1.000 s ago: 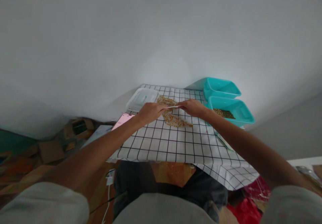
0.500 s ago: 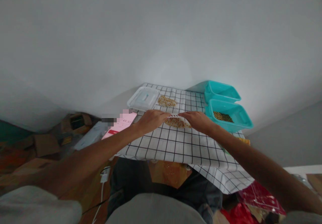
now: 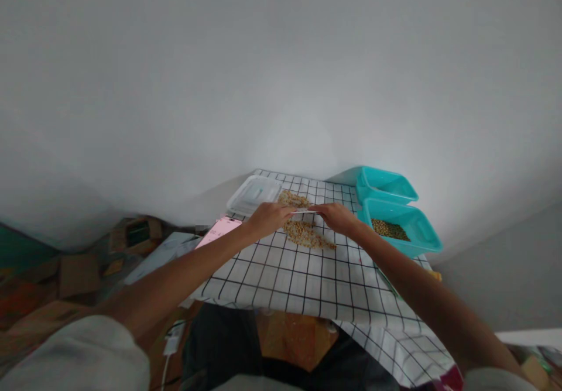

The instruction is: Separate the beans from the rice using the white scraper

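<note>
My left hand point(image 3: 270, 218) and my right hand point(image 3: 337, 216) are closed on the two ends of a thin white strip point(image 3: 302, 211), held level between them. What kind of thing the strip is, I cannot make out. It hangs over the gap between two spreads of yellowish mixed grains on the checked cloth. The nearer grains point(image 3: 307, 236) lie just below my hands and trail off to the right. The farther grains point(image 3: 295, 198) lie behind the strip and are partly hidden by my left hand.
A clear lidded container point(image 3: 254, 195) stands at the back left, near a pink-screened phone point(image 3: 218, 230). On the right are a turquoise bin point(image 3: 406, 227) holding greenish-brown grains and another turquoise bin point(image 3: 386, 185) behind it. The checked cloth point(image 3: 281, 280) covers the table, against a wall.
Both hands have moved away from me with the white strip, from above the nearer grains toward the farther ones. The strip now looks flatter. My view has tilted slightly up.
</note>
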A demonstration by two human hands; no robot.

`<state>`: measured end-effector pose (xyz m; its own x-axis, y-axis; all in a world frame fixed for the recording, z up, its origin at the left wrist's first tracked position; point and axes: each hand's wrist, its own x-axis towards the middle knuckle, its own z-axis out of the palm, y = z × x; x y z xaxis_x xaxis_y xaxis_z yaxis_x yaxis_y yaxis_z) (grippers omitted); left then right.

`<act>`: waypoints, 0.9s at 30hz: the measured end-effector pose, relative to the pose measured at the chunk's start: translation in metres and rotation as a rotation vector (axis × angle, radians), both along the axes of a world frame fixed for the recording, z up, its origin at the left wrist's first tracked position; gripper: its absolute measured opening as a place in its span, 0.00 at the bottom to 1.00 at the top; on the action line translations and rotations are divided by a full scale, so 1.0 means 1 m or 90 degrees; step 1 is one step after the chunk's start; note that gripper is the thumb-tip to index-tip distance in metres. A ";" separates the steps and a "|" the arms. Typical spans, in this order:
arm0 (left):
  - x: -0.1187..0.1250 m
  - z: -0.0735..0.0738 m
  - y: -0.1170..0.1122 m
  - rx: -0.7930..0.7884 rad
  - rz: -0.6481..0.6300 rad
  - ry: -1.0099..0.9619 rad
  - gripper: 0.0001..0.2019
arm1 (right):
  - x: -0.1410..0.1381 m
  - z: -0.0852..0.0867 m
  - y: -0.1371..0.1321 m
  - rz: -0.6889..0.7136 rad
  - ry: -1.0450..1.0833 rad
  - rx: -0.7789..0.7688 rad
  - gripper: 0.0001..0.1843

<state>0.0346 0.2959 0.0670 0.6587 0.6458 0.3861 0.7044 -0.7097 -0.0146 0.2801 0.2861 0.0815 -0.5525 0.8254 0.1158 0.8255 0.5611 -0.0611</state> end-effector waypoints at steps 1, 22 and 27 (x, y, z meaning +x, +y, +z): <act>0.000 0.000 -0.003 -0.004 -0.007 0.001 0.14 | 0.002 -0.001 -0.003 0.002 0.003 -0.003 0.23; -0.002 0.003 -0.014 -0.016 -0.040 -0.032 0.14 | 0.001 -0.001 -0.024 -0.013 0.015 0.008 0.25; -0.001 0.002 0.008 -0.015 -0.014 -0.043 0.15 | 0.000 -0.002 0.000 -0.019 0.021 0.006 0.22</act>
<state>0.0341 0.3039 0.0693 0.6457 0.6415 0.4141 0.6878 -0.7242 0.0494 0.2798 0.2862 0.0796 -0.5237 0.8401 0.1410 0.8394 0.5372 -0.0827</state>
